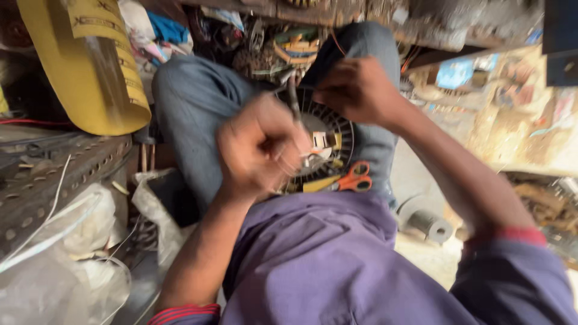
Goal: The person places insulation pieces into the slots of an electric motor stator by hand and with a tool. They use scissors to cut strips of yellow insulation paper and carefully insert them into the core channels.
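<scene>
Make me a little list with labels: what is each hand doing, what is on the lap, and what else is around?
left hand: closed in a fist over the round black part, blurred
right hand: on the part's top edge, pinching a thin dark tool
round black part: resting on the lap, ribbed ring
scissors: orange handles, lying beside the part
yellow sheet: upper left
plastic bags: lower left

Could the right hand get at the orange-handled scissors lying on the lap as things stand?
Probably yes: the scissors lie uncovered on the lap just below the right hand, with nothing between them.
</scene>
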